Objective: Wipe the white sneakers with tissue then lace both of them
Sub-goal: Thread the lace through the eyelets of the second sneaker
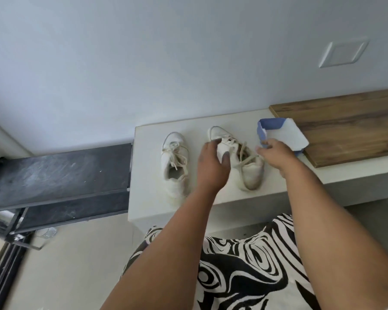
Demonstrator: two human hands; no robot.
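Two white sneakers with loose laces lie on a white ledge (148, 139), toes toward the wall. The left sneaker (174, 162) lies untouched. My left hand (212, 164) grips the front part of the right sneaker (248, 171), fingers over its top and thumb against its white side; whether a tissue is under the hand I cannot tell. A blue and white tissue pack (285, 133) sits just right of that sneaker. My right hand (276, 155) reaches to the pack, with curled fingertips pinching its near blue edge.
A wooden board (345, 121) lies on the ledge behind the pack, at the right. A dark metal shelf (61, 173) stands lower at the left. The wall rises right behind the ledge. My patterned black and white clothing (240, 265) fills the bottom.
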